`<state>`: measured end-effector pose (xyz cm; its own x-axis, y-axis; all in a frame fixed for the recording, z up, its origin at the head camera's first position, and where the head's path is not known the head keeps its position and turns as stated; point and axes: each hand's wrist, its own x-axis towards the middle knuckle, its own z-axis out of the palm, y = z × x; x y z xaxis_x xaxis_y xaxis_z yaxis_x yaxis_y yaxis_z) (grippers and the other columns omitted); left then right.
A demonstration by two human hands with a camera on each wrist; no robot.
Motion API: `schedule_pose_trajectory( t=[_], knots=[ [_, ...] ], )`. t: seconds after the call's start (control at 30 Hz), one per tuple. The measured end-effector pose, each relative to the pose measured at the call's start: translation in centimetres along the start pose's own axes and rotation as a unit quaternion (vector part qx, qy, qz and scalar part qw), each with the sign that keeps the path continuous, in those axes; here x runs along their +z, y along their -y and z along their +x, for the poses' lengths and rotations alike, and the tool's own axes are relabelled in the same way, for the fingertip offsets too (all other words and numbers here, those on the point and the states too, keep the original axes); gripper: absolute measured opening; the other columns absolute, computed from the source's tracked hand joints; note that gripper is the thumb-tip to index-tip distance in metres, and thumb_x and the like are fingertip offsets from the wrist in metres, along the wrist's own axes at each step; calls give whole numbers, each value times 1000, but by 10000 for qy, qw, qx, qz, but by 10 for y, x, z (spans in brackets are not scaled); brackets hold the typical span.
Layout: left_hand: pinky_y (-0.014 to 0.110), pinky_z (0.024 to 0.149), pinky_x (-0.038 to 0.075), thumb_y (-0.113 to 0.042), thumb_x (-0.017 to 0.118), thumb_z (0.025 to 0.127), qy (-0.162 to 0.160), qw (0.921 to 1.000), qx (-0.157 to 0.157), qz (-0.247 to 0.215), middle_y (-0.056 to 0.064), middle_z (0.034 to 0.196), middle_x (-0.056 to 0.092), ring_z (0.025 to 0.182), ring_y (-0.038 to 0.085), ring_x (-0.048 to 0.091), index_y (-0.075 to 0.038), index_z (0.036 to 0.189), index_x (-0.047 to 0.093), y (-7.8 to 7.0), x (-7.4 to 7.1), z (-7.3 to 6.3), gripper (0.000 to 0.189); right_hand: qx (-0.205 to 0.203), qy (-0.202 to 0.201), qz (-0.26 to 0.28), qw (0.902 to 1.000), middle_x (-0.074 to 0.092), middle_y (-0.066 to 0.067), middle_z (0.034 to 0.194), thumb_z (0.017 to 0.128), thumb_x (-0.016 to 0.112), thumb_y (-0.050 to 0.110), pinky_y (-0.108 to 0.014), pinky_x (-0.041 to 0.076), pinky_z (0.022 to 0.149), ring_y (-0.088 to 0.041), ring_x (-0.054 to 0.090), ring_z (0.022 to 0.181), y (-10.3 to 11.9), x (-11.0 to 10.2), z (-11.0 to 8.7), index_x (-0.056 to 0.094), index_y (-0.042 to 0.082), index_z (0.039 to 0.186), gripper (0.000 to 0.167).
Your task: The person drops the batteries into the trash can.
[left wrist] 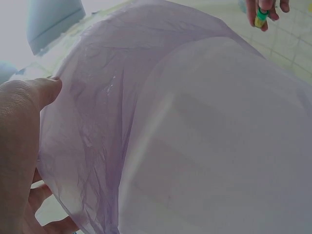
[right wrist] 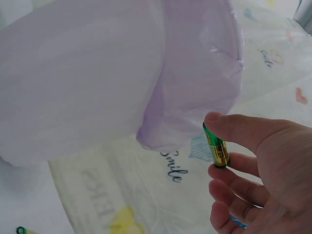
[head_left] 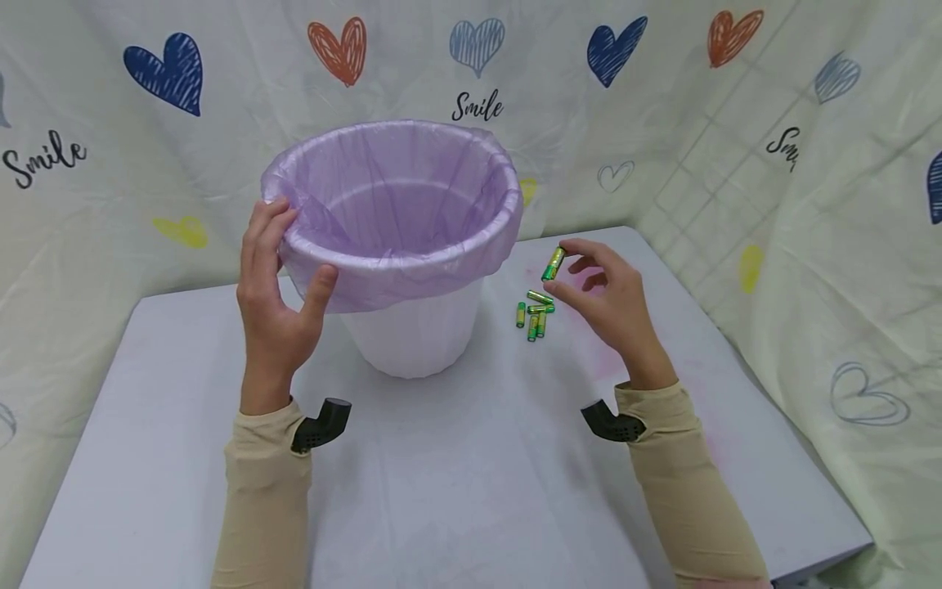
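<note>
A white trash bin (head_left: 419, 339) stands on the table, lined with a thin purple bag (head_left: 397, 282) folded over its rim. My left hand (head_left: 283, 315) grips the left side of that rim, its thumb on the front and its fingers farther round the edge. To the right of the bin, my right hand (head_left: 607, 303) pinches a green and gold battery (head_left: 553, 263) by its ends between thumb and fingertip. The right wrist view shows this battery (right wrist: 216, 146) close up, near the bag's edge. Several like batteries (head_left: 540, 309) lie loosely grouped on the table below that hand.
The white table (head_left: 456, 491) ends just behind the bin. A pale curtain (head_left: 397, 74) printed with hearts and "Smile" hangs at the back and along the right side. Black camera mounts (head_left: 321, 424) sit on both wrists.
</note>
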<state>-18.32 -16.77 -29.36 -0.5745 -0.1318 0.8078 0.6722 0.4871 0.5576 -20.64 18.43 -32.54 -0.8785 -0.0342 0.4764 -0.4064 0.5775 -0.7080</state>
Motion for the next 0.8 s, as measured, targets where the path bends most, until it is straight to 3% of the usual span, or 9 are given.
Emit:
schedule_pose_trajectory(
  t=[0.53,0.8],
  knots=[
    [40,105,45,-52,57,88,35,10000,-52,16,16,143,48,146,26,30,1,133,51,3,0,-1,69,-480,-211,241,9983,66,-3,114,78,78,13,-17,46,73,-8,56,94,30,0,11,64,12,124,48],
    [44,104,45,-53,56,88,39,10000,-48,30,17,142,48,146,25,30,1,133,51,2,0,0,70,-501,-288,385,9976,67,-3,113,79,78,13,-18,46,72,-9,57,94,38,-1,15,64,11,124,47]
  ],
)
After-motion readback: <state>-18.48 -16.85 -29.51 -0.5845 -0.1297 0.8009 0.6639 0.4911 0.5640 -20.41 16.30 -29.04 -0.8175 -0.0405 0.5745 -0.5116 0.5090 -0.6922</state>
